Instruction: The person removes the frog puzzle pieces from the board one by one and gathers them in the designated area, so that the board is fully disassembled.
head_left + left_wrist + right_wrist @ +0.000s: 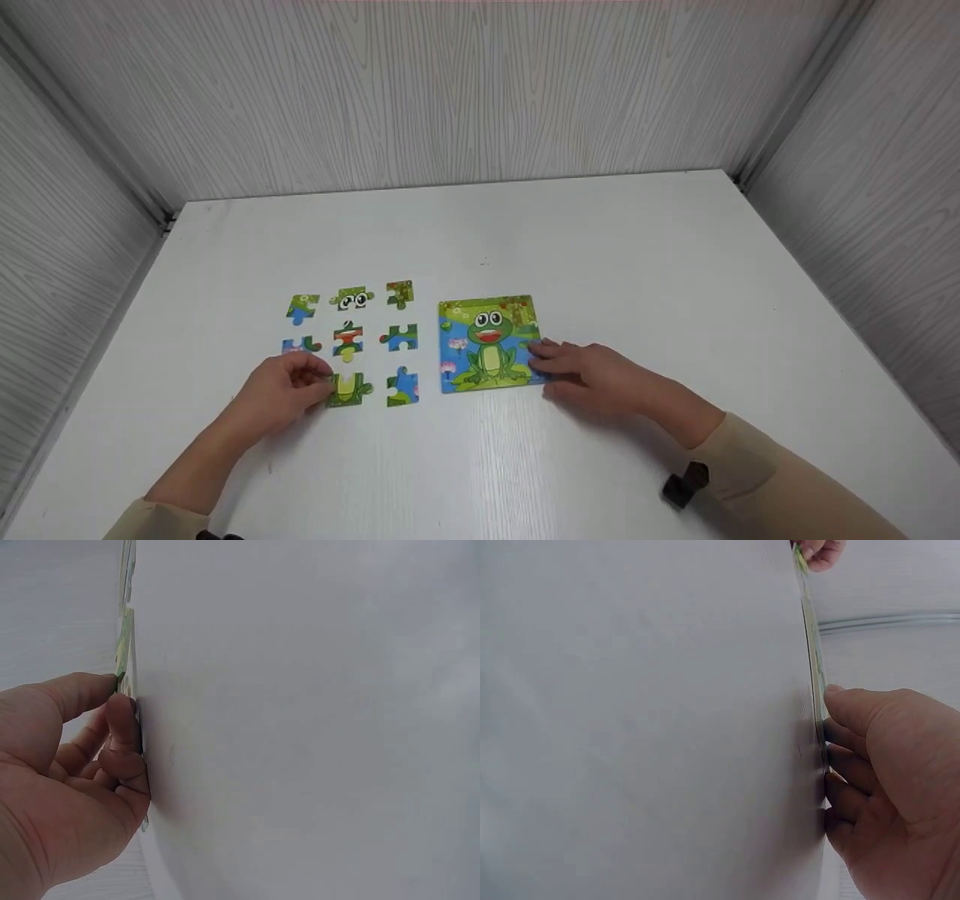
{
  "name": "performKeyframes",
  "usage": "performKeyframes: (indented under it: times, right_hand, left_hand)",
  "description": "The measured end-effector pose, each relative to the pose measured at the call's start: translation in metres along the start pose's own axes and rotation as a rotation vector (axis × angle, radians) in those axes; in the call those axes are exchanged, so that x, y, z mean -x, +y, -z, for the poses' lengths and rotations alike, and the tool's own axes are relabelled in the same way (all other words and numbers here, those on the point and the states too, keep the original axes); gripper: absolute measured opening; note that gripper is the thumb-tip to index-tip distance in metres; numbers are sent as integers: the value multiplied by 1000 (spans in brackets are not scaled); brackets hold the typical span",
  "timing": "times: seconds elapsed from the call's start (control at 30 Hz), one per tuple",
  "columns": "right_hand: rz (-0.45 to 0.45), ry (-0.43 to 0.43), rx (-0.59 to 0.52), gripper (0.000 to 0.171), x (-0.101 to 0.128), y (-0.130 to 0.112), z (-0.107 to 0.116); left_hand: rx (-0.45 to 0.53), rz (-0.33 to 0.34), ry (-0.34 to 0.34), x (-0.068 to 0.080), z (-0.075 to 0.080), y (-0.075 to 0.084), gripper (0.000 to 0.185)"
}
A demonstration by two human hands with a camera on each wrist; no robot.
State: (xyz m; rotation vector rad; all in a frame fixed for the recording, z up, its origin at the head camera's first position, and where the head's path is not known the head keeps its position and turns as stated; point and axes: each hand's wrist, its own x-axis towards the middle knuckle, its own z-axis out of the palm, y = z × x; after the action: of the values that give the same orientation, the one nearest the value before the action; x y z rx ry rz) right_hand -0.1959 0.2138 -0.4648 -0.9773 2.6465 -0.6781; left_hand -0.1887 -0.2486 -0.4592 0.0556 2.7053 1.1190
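On the white tabletop, my left hand (281,390) pinches the left edge of a frog-body jigsaw piece (346,394) between thumb and curled index finger. In the left wrist view that piece (124,641) appears edge-on at the thumb tip. My right hand (600,375) rests with relaxed fingers against the right edge of a square frog picture board (487,349). Its fingertips slightly overlap the board's face. Seen from the right wrist, the board (814,645) lies flat and edge-on.
Several loose jigsaw pieces lie in spaced rows left of the board, among them an eyes piece (353,300), a mouth piece (348,340) and a blue-green corner piece (403,388). My left hand partly covers a pink-and-blue piece (291,346). Wood-grain panels (450,90) enclose the table.
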Motion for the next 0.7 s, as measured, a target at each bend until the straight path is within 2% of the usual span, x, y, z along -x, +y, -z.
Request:
performKeyframes:
  times: [0.27, 0.4, 0.57, 0.7]
  right_hand:
    - [-4, -7, 12, 50, 1, 0, 0]
    - [0, -4, 16, 50, 0, -1, 1]
    - [-18, -7, 7, 50, 1, -1, 1]
    - [-2, -1, 3, 50, 0, -1, 0]
  left_hand:
    - [-3, 14, 4, 0, 2, 4, 22]
    - [17, 7, 0, -3, 3, 11, 24]
    - [38, -88, -5, -11, 2, 31, 25]
    - [66, -179, -32, -18, -6, 50, 27]
